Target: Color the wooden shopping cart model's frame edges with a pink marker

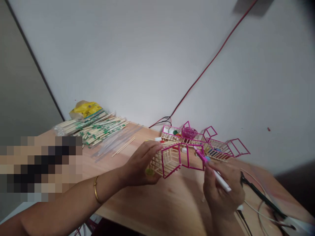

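Observation:
My left hand [141, 164] is wrapped round a small cage [169, 160] of pale wooden sticks, lifted a little above the table. Its front edges are pink, and a hinged-looking pink square frame [188, 159] sticks out to the right. In my right hand [225, 188] is a slim, white-handled brush [221, 182], pinched like a pen and pink toward its tip. That tip is at the top edge of the pink frame; whether it touches I cannot tell. Something yellow-green [149, 171] shows behind the cage by my left fingers.
Similar pink-edged stick cages [218, 147] stand by the wall with a pink-stained tub [189, 132] and small lids. Bundled sticks [105, 129], clear plastic strips [105, 149] and a yellow packet [86, 109] lie left. Cables [263, 196] cross the right side.

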A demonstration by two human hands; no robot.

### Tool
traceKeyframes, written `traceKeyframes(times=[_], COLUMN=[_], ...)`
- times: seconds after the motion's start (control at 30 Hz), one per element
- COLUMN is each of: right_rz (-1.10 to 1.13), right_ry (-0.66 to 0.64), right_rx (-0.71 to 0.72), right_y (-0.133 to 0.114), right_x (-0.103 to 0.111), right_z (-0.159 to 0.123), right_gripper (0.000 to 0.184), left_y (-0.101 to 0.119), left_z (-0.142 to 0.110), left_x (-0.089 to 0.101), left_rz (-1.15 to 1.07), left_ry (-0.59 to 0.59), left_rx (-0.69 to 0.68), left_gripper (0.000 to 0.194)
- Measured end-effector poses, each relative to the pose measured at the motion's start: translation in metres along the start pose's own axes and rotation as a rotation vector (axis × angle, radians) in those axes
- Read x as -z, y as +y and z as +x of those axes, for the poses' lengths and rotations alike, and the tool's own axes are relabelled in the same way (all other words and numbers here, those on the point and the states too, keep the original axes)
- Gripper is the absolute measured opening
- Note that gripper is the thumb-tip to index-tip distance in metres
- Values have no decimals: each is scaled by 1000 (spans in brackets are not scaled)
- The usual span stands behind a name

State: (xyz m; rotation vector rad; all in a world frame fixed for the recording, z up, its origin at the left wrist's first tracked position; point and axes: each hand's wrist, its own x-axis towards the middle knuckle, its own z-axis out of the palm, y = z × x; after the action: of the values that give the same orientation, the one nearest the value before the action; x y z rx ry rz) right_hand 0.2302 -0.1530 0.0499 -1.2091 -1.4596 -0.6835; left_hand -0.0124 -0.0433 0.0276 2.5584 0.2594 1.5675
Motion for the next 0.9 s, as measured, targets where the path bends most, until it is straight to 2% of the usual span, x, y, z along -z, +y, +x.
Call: traceKeyframes(times=[0.07,0.17,0.4,0.9], right_rz=[-17,-27,-19,-53], right_ry=[-17,-59,-128,-112], right_rx=[100,147,160,117], right_y=[-2,-5,-7,-2], right_x=[-1,-2,-5,-5], right_z=[4,8,9,7], right_gripper=[16,16,13,8], left_y=[1,2,2,2], left_z=[-1,0,-1,0], left_x=[-1,-1,-3,-3], left_rz=[-2,-5,0,-24], left_ry=[-7,-24,-27,-12], left_rx=[-10,-10,-19,-13], left_gripper=[87,85,85,84])
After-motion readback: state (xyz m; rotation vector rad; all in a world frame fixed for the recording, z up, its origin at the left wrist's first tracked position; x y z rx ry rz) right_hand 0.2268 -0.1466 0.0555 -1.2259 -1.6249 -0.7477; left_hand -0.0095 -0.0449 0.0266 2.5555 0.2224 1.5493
